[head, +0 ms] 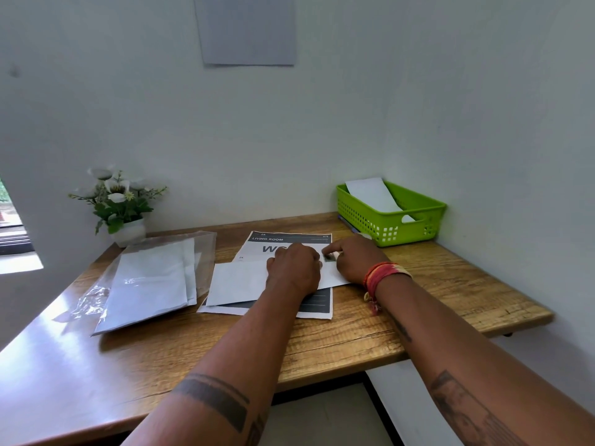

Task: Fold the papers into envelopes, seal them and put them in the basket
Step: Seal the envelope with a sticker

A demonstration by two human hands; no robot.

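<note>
Head cam, the only view: both hands are down on a white envelope (pixel 244 284) that lies across a printed sheet (pixel 289 241) headed "LIVING ROOM", mid-table.

What could go wrong: the left hand (pixel 294 268) is the only thing pinning the envelope. If it eases off while the right works, the envelope can slide on the slick printed sheet and the seal lands crooked. The small dark sticker (pixel 329 258), prob. the seal, sits right at the envelope's top edge. Pressed half off the flap, it would catch the printed sheet underneath and bond the two. Lifting the envelope then could tear it or drag the sheet along.

Grip: the left hand lies knuckles-up on the envelope's right half, fingers curled under. Can't tell from here whether they pinch the paper or just press it. The right hand (pixel 354 259) has its forefinger extended onto the sticker, the other fingers tucked in. It looks like pressing rather than holding, but the fingertips are too small to be sure.

The envelope is under both hands, w/ most of its left part showing bare beyond the left hand. The green basket (pixel 391 228) stands at the table's far right corner, near the right hand, w/ one white envelope (pixel 373 194) already leaning inside. The stack of blank envelopes in a clear sleeve (pixel 154 278) lies well apart at left, beside a potted flower (pixel 120 204).
</note>
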